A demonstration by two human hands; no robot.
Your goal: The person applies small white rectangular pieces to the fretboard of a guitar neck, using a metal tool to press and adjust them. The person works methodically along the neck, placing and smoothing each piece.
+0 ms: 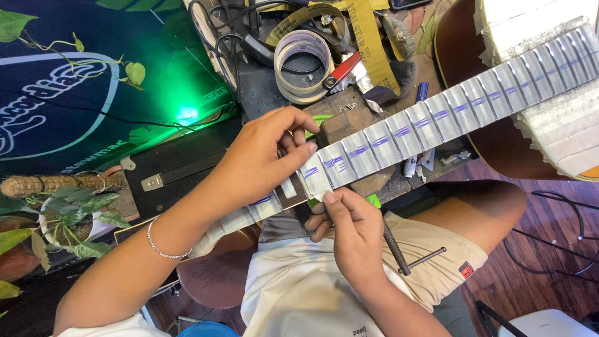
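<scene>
— Between the two sets of fingers, what lies there?

— The guitar neck [399, 134], its fingerboard covered in pale masking tape with purple marks on each strip. It runs from the guitar body [499, 143] at the upper right down to the person's lap at lower left.

— And the left hand [262, 159]?

— It lies over the neck from above. Its fingers [298, 150] are curled and closed on a strip of tape [315, 175] at one fret, the thumb pressing on the strip's upper edge. A thin bracelet [163, 244] sits on that wrist.

— The right hand [352, 234]?

— It comes up from below, just beside the left fingers. Its thumb and forefinger are pinched shut on the lower end of the same strip, the other fingers folded under the neck. Just beside those fingers a dark gap of bare fingerboard [292, 195] shows.

— What lies beyond the fingers?

— Above the left fingers, on the cluttered table [262, 93], rests a roll of masking tape [302, 62], with a red-handled tool [341, 70] touching its right side. Near the right wrist, a dark threaded rod [396, 249] rests on the person's thigh. Well apart to the left a green light [186, 113] glows, and a potted plant [68, 218] stands below it.
</scene>
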